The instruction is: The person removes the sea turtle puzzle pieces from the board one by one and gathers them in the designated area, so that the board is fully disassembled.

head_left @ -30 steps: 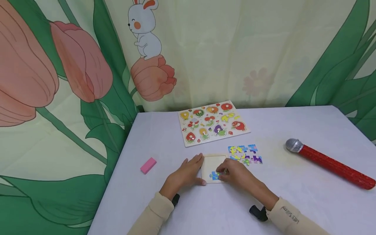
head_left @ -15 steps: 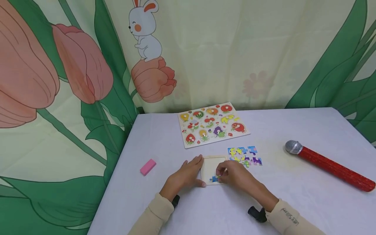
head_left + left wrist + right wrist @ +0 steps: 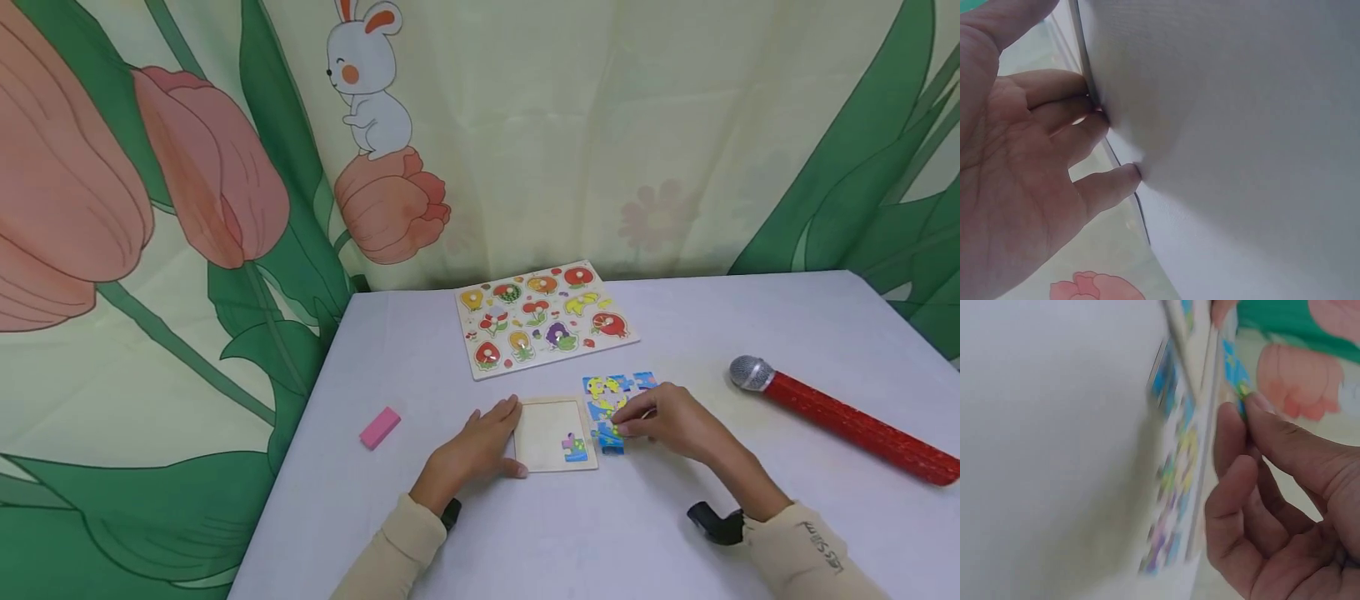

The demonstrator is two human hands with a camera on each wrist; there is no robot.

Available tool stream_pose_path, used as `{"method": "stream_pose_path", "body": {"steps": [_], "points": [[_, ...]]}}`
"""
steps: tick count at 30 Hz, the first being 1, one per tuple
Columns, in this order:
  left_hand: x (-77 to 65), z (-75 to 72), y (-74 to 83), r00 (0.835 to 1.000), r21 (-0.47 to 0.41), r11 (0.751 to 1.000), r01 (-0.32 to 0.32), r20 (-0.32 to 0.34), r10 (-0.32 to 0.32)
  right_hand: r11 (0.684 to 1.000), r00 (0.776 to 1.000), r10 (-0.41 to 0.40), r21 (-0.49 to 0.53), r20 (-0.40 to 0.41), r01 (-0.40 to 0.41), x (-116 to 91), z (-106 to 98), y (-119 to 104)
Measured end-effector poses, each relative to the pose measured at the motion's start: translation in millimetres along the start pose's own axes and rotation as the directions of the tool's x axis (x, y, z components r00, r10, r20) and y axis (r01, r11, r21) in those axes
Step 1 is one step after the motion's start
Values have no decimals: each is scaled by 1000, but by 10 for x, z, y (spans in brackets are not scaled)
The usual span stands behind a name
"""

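Observation:
A shallow wooden puzzle tray [image 3: 542, 433] lies in front of me, with one blue-and-pink jigsaw piece [image 3: 575, 448] in its lower right corner. My left hand [image 3: 480, 450] rests along the tray's left edge, fingers extended and thumb at the near corner; its palm faces the left wrist camera [image 3: 1029, 169]. Right of the tray, my right hand [image 3: 671, 421] pinches a blue jigsaw piece [image 3: 1233, 370] between thumb and fingers, held above the table. Below it, another blue piece [image 3: 611, 447] lies near the tray's right edge. More loose pieces [image 3: 606, 387] lie behind, partly covered by the right hand.
A fruit knob puzzle board [image 3: 551, 318] lies at the back of the table. To the left is a pink block [image 3: 379, 427], and on the right a red microphone [image 3: 840, 417]. A printed curtain [image 3: 540, 133] hangs behind the table.
My right hand has moved right, off the tray, carrying the blue jigsaw piece. The piece in the tray's lower right corner now shows. My left hand has stayed on the tray's edge.

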State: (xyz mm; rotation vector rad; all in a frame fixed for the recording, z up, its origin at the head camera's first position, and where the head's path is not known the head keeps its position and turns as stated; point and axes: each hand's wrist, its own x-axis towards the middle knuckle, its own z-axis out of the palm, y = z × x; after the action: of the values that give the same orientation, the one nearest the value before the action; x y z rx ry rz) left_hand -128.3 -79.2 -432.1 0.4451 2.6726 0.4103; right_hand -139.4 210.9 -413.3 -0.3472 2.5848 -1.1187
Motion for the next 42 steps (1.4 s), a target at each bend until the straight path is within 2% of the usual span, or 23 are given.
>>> {"method": "stream_pose_path", "body": {"steps": [4, 8, 15, 22, 29, 35, 42], "points": [[-6, -15, -4, 1000, -1, 1000, -4, -1, 4, 996, 996, 90, -17, 12, -90, -41, -137, 179], [-10, -29, -18, 1000, -6, 1000, -1, -6, 1, 993, 992, 121, -3, 25, -121, -28, -179, 268], [6, -27, -48, 1000, -2, 1000, -17, -15, 17, 993, 992, 118, -23, 35, -117, 0, -216, 269], [16, -16, -52, 1000, 10, 1000, -22, -6, 22, 982, 992, 124, -145, 8, -122, 12, -180, 237], [27, -28, -59, 1000, 28, 999, -22, -3, 22, 965, 985, 169, -197, -32, -173, 25, -108, 153], [21, -7, -58, 1000, 16, 1000, -21, 4, 21, 950, 987, 150, -267, -57, -160, 10, -53, 124], [2, -5, -36, 1000, 6, 1000, -20, 9, 20, 959, 990, 106, -255, -95, -128, 19, 83, 14]]}}
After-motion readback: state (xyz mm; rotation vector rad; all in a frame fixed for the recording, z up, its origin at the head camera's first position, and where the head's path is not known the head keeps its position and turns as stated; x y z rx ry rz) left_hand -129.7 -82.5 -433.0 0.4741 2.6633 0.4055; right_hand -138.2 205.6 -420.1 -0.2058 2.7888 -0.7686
